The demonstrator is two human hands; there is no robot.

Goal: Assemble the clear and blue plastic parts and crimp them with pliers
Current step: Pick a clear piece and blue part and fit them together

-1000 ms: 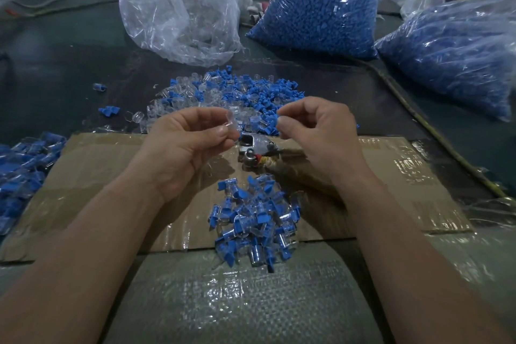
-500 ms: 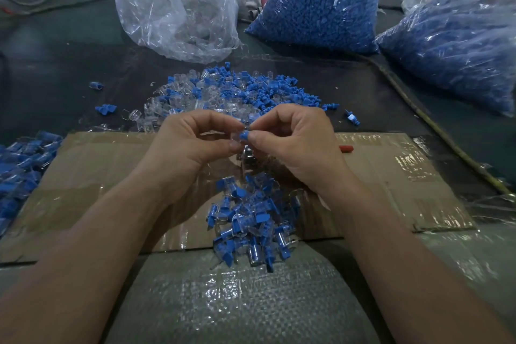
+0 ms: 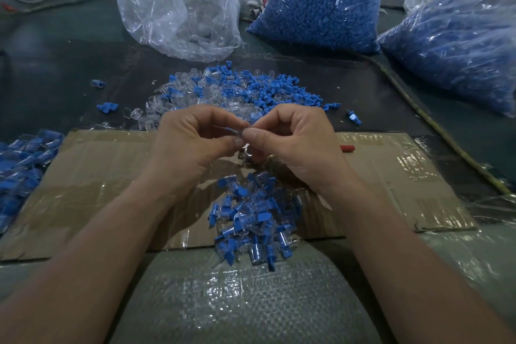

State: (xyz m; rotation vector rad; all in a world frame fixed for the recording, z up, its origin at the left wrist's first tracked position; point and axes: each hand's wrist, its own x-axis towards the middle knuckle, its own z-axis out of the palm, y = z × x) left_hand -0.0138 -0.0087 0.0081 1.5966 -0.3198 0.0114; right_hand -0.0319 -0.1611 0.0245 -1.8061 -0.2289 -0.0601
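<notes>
My left fingers (image 3: 223, 145) and right fingers (image 3: 259, 137) meet tip to tip, both pinching one small part (image 3: 233, 130), clear with blue in it, held above the cardboard (image 3: 111, 176). Just under them the pliers (image 3: 248, 154) lie on the cardboard, mostly hidden. Nearer me sits a heap (image 3: 251, 220) of joined pieces. Farther off, a loose pile (image 3: 237, 89) of clear and blue bits lies on the dark surface (image 3: 55, 64).
</notes>
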